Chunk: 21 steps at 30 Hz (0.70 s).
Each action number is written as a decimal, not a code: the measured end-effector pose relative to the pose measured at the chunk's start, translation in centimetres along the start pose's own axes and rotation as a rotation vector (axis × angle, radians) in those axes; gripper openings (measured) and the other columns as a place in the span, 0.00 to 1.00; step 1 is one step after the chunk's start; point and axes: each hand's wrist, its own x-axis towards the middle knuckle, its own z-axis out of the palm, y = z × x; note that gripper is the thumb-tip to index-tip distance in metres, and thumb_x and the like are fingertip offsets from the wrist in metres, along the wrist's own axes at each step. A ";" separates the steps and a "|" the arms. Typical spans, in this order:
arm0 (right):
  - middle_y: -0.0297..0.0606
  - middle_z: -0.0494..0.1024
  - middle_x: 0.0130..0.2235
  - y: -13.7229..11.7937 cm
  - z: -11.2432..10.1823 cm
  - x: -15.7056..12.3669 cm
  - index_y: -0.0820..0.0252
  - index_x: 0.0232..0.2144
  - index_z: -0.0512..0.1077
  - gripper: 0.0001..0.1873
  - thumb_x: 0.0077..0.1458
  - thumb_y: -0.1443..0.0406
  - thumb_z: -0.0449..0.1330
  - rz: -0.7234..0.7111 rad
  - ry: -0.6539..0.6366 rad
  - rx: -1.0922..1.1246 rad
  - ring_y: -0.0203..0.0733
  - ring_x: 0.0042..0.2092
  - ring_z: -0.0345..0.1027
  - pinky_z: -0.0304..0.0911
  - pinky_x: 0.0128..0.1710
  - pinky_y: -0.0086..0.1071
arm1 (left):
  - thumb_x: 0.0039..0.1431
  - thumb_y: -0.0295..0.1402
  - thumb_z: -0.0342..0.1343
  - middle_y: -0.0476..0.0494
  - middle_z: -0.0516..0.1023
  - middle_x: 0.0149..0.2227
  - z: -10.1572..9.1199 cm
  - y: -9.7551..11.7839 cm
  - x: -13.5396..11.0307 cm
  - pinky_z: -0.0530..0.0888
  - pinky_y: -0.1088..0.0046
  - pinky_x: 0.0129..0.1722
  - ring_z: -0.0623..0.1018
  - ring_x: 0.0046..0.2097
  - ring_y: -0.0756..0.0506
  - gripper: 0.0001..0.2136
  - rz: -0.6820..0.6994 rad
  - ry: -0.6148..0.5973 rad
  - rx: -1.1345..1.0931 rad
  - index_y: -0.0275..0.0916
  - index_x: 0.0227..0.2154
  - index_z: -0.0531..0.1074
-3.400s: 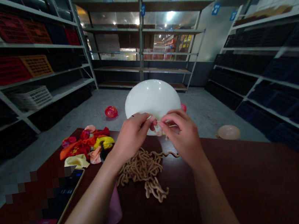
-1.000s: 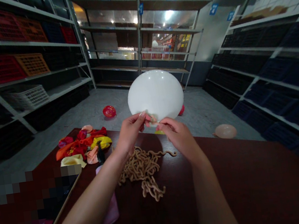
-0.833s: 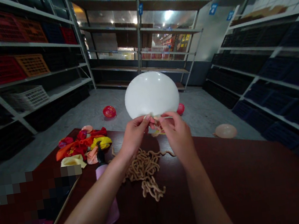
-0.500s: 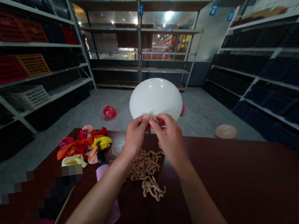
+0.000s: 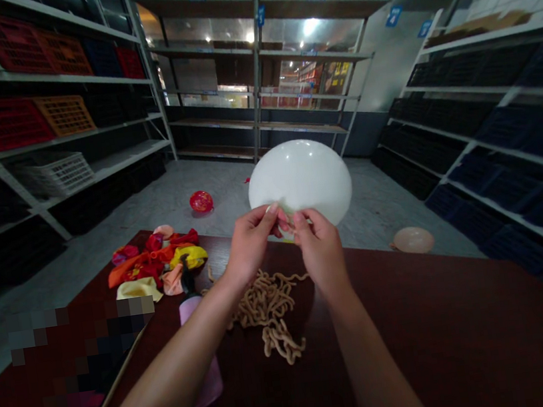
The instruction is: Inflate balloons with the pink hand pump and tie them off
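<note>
White balloon (image 5: 301, 179), inflated, hangs in the air above the far edge of the counter (image 5: 443, 314), held by its neck. The left hand (image 5: 252, 246) and right hand (image 5: 319, 250) meet just under it, each grip pinched together on the neck. Below the hands a tangle of tan cord (image 5: 268, 305) lies on the counter, with a heap of limp coloured balloons (image 5: 153, 264) to the left and a pink cylinder (image 5: 204, 368) beside the left forearm. A red balloon (image 5: 201, 202) and a peach balloon (image 5: 412, 239) rest on the floor.

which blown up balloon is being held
The white balloon, pinched at its neck between the left hand and right hand; the red balloon and the peach balloon lie on the floor.
</note>
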 end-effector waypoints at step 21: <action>0.18 0.55 0.15 0.7 -3.5 1.7 0.59 0.25 0.67 0.24 0.41 0.49 0.73 0.399 -0.409 0.617 0.21 0.16 0.40 0.37 0.15 0.20 | 0.75 0.33 0.44 0.47 0.78 0.34 -1.1 1.5 -1.2 0.71 0.71 0.35 0.78 0.35 0.46 0.12 0.402 -0.322 0.811 0.38 0.37 0.70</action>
